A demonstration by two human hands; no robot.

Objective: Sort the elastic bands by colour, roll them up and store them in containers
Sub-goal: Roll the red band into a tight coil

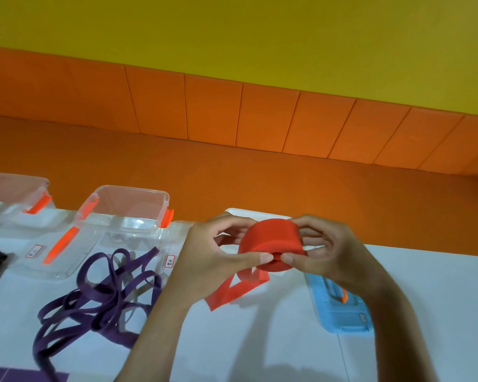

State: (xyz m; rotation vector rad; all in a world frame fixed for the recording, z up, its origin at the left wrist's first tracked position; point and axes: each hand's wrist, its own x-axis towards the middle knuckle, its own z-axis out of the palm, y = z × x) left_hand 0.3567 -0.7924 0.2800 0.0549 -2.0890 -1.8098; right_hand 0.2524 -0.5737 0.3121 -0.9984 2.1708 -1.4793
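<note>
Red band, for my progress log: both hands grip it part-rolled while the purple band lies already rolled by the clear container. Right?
No: the head view shows the purple band in a loose tangle, not rolled, by the clear container. The rest holds.

There is one camera only, worn on my head. It looks forward and down, very near my left hand (218, 255) and right hand (331, 252) — over the white table (425, 285), toward the orange wall (260, 119), slightly tilted.

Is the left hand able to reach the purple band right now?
Probably yes: the purple band lies loose beside the left hand, nothing between, but that hand is pinching the red roll.
</note>
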